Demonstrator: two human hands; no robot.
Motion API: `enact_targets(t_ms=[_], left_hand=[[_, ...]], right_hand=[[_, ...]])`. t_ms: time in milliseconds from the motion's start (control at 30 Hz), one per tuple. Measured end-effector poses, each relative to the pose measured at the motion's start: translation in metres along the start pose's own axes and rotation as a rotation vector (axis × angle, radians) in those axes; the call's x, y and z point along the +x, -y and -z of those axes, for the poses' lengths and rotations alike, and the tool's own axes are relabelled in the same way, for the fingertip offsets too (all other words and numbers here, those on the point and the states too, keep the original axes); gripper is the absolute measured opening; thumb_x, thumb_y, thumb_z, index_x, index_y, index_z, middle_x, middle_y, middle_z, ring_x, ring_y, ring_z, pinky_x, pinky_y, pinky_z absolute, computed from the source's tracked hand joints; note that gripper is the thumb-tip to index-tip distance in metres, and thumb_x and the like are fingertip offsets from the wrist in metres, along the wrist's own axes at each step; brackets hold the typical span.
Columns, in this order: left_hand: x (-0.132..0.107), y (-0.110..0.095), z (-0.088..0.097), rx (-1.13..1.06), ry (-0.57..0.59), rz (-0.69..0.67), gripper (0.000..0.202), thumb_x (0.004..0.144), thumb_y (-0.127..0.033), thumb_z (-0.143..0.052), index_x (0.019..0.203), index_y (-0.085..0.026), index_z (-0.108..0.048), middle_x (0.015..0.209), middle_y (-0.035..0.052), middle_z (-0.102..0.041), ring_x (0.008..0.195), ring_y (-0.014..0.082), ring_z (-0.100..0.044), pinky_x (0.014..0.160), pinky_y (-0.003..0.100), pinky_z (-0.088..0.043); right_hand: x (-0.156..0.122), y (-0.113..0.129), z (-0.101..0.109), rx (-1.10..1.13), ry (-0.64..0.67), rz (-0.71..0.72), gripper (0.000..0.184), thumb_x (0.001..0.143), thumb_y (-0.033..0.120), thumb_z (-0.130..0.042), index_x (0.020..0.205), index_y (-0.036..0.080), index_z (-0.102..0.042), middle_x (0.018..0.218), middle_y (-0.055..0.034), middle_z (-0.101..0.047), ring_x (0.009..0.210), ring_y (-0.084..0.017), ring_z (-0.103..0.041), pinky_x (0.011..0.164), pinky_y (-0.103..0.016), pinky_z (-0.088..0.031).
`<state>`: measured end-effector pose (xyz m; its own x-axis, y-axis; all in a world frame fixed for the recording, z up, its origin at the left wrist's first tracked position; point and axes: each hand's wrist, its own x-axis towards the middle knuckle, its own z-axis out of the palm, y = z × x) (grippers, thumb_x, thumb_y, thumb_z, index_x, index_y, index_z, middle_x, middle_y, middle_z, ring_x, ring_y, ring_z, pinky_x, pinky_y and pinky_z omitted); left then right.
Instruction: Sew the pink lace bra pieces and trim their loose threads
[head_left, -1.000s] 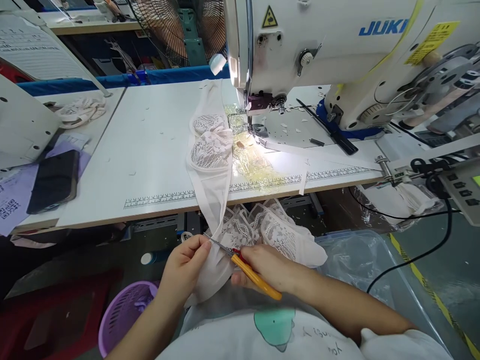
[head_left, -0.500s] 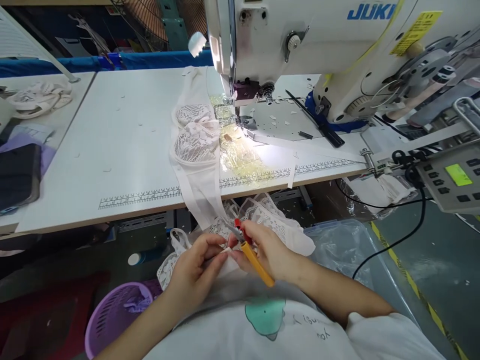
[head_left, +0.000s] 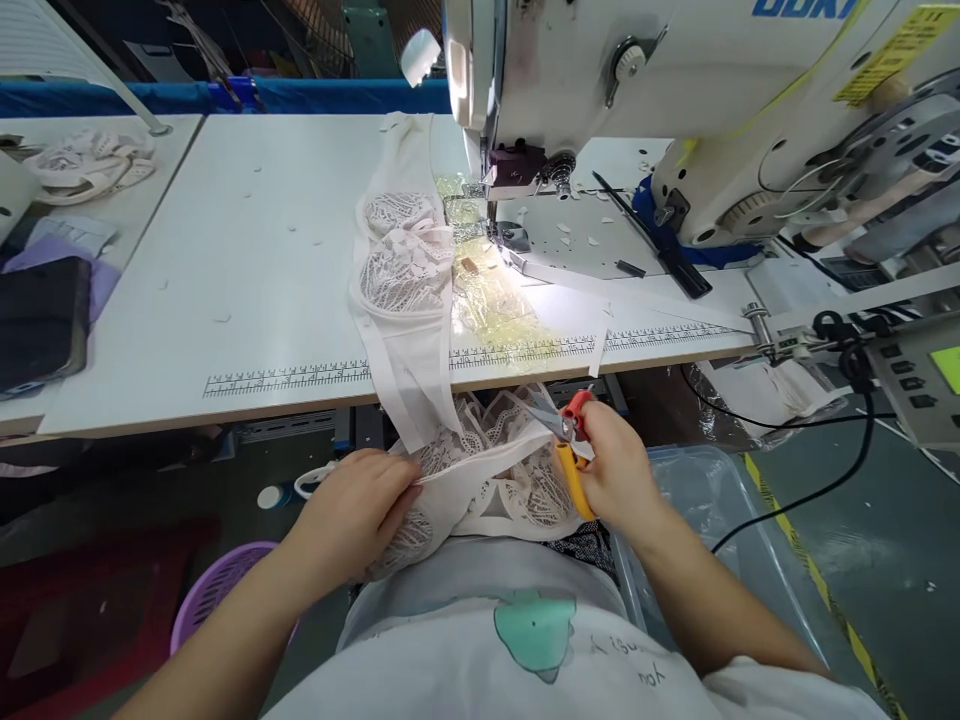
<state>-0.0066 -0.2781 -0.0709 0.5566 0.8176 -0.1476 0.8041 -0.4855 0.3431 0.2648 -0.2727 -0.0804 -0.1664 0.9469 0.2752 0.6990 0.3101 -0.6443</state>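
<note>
A white lace bra lies across my lap below the table edge. My left hand grips its band, the fingers closed over the fabric and the thumb tucked close. In my right hand is a pair of scissors with one red and one yellow handle. The blades point up and left, above the lace, and look slightly apart. Another white lace bra is draped over the table left of the needle, its lower end hanging past the edge towards the piece in my lap.
A sewing machine stands over the table, which has a printed ruler along its front. Black tweezers lie by the machine base. A phone sits far left. Below are a purple basket and a clear plastic bin.
My hands have moved apart, the left one leftward and the right one up and right with the scissors. The bra in my lap is now spread out between them. The view has shifted slightly.
</note>
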Motion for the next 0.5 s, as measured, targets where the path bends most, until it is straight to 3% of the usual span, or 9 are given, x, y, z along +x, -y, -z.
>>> enact_targets(t_ms=[100,200,267,400,500], left_hand=[[0.008,-0.014,0.002,0.063,0.036,-0.072,0.031,0.090,-0.020,-0.032,0.077,-0.018,-0.060,0.071,0.0052,-0.066,0.069,0.0214,-0.061,0.066,0.032,-0.044],[0.015,-0.025,-0.001,0.074,-0.005,-0.174,0.029,0.089,-0.016,-0.033,0.081,-0.017,-0.061,0.072,0.0057,-0.066,0.066,0.0212,-0.060,0.063,0.031,-0.043],[0.017,-0.028,-0.002,0.072,-0.029,-0.237,0.030,0.089,-0.014,-0.033,0.081,-0.017,-0.061,0.072,0.0061,-0.066,0.064,0.0211,-0.060,0.061,0.031,-0.042],[0.012,-0.020,-0.002,0.082,0.032,-0.278,0.028,0.087,-0.013,-0.036,0.077,-0.018,-0.062,0.069,0.0058,-0.065,0.061,0.0226,-0.059,0.062,0.034,-0.043],[-0.001,0.000,0.001,0.110,0.042,-0.260,0.030,0.079,-0.008,-0.039,0.089,-0.020,-0.064,0.076,0.0053,-0.068,0.071,0.0242,-0.061,0.074,0.038,-0.042]], right_hand=[[0.002,0.011,-0.009,0.097,0.039,0.006,0.011,0.071,0.019,-0.053,0.078,0.022,-0.046,0.078,-0.0055,-0.058,0.069,-0.020,-0.055,0.061,-0.030,-0.042],[0.001,0.025,-0.024,0.238,0.354,0.010,0.013,0.070,0.019,-0.058,0.077,0.021,-0.048,0.074,-0.0019,-0.059,0.058,-0.015,-0.053,0.053,-0.025,-0.040],[-0.001,0.030,-0.034,0.214,0.497,0.017,0.018,0.068,0.018,-0.062,0.071,0.021,-0.045,0.068,0.0007,-0.056,0.054,-0.013,-0.049,0.048,-0.024,-0.035],[-0.003,0.027,-0.040,0.190,0.525,-0.015,0.025,0.067,0.017,-0.065,0.067,0.022,-0.040,0.065,0.0029,-0.052,0.055,-0.012,-0.047,0.050,-0.022,-0.034],[-0.004,0.020,-0.036,0.254,0.533,-0.064,0.025,0.068,0.019,-0.064,0.067,0.022,-0.039,0.065,0.0032,-0.052,0.056,-0.012,-0.047,0.052,-0.022,-0.036]])
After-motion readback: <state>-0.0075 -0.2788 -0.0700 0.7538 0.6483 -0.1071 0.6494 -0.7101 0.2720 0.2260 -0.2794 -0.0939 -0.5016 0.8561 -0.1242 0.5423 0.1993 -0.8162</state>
